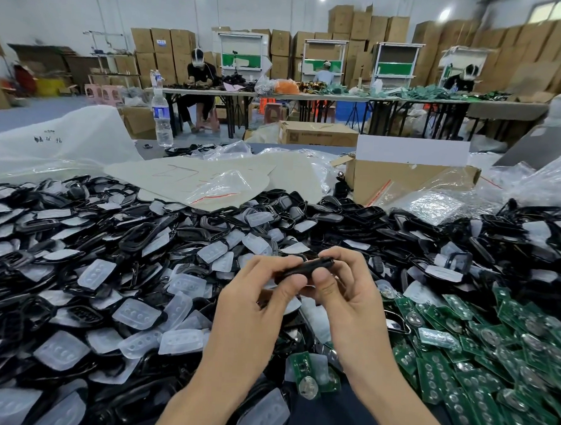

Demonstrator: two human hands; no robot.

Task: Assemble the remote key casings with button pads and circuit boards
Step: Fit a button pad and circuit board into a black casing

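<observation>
Casing (303, 269), a black one, is being held up in the middle of the view, above the worktop (322, 417), between both hands. The left hand (255, 298) is gripping its left end and the right hand (349, 300) is gripping its right end. The fingers (293, 282) of both hands are clamped on it, with the thumbs pressing on its near edge. Below, a heap of black shells (44, 229) and clear pads (137, 315) is lying at the left, and green boards (492, 356) are lying at the right. A box (410, 183) is standing behind the heap.
</observation>
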